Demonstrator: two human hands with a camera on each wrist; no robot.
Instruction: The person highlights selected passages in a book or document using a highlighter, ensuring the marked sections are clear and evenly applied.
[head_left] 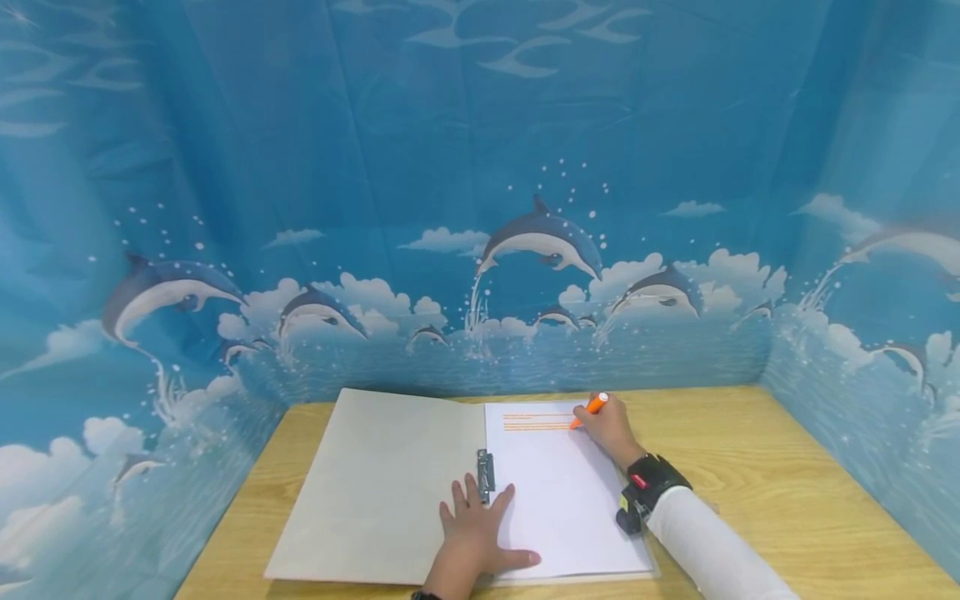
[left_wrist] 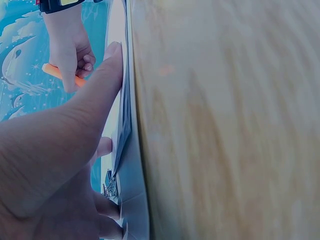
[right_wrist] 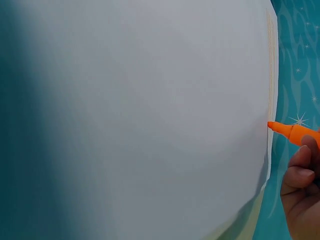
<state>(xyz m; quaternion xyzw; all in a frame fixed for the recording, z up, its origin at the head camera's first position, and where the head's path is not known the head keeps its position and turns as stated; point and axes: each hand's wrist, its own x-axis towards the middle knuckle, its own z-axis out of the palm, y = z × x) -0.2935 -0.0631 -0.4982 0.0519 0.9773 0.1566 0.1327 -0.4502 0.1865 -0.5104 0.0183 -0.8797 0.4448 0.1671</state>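
Observation:
A pale folder [head_left: 390, 500] lies spread on the table, with white paper [head_left: 562, 508] on its right side and a metal clip [head_left: 486, 473] at the fold. Orange lines [head_left: 536, 427] run across the top of the sheet. My right hand [head_left: 615, 429] grips an orange highlighter [head_left: 597, 404], whose tip meets the paper at the right end of the lowest line. In the right wrist view the highlighter [right_wrist: 302, 136] reaches the edge of the sheet [right_wrist: 150, 125]. Fingers spread, my left hand [head_left: 474, 533] rests across the fold and the lower left of the paper, below the clip.
The wooden table [head_left: 720, 450] extends on both sides of the folder. A blue curtain [head_left: 420, 167] printed with dolphins and clouds closes off the back and both sides. A black wrist strap with a camera [head_left: 651, 487] sits on the right forearm, near the paper's right edge.

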